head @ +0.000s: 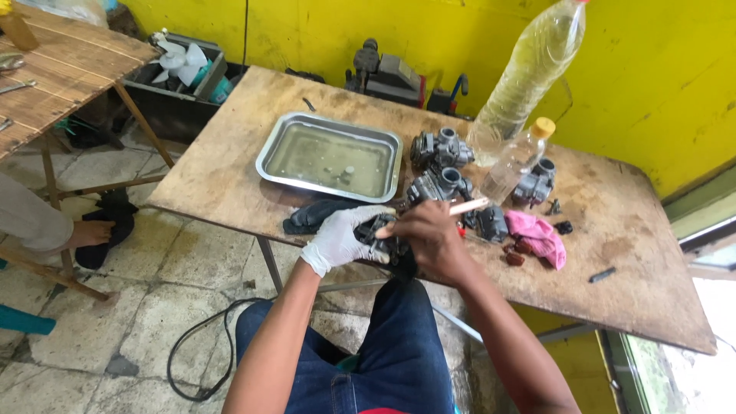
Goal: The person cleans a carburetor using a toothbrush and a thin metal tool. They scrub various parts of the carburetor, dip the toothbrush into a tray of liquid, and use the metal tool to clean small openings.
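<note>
Right, here is what I've got from the head view.
Left hand: gloved in white, left hand (340,239) reaches in from the lower left, forearm angled up, fingers wrapped around a dark carburetor (381,232) at the near edge of the table (629,268).
Right hand: bare right hand (431,236) comes in from the lower right, wrist bent, closed on a pale stick (462,207) that I take for a brush handle; its tip points up and right.
Carburetor: between both hands, over the table edge, above my jeans.
Nearby: three more carburetors (440,148) behind the hands, a steel tray (330,157) of liquid to the left, a pink rag (540,236) to the right, a tilted bottle (529,77) at the back.
Hard to see: the stick's working end is buried under my right hand, and most of the held carburetor is covered by fingers.
Cut off: someone's foot (88,232) and trouser leg at the left edge.
</note>
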